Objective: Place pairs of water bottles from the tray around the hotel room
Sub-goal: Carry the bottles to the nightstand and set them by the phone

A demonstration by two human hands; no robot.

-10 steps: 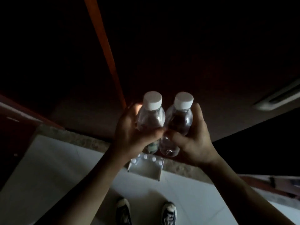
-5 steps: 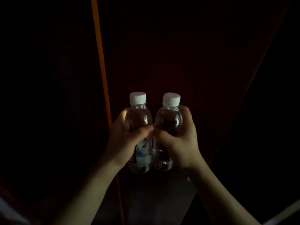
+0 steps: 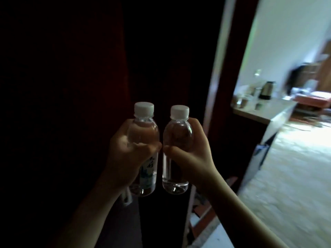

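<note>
Two bare forearms rise from the bottom of the frame toward its centre, each hand raised at chest height against a dark wall. The left hand (image 3: 125,158) wraps a clear water bottle (image 3: 145,149) with a white cap, held upright; its label shows blue-green artwork and dark characters too blurred to read. The right hand (image 3: 191,154) holds a second water bottle (image 3: 176,149), also upright and white-capped, with no label showing on the side facing the camera. Each grip is closed around the bottle's middle, thumb across the front and fingers curled behind, and the two thumb tips nearly meet in the narrow gap between the bottles, which stand just beside each other without clearly touching. At the right of the frame a pale door frame (image 3: 216,86) opens onto a bright room, where a metal kettle (image 3: 266,90) and several blurred cups stand on a white tabletop (image 3: 265,111) above pale carpet (image 3: 286,176).
</note>
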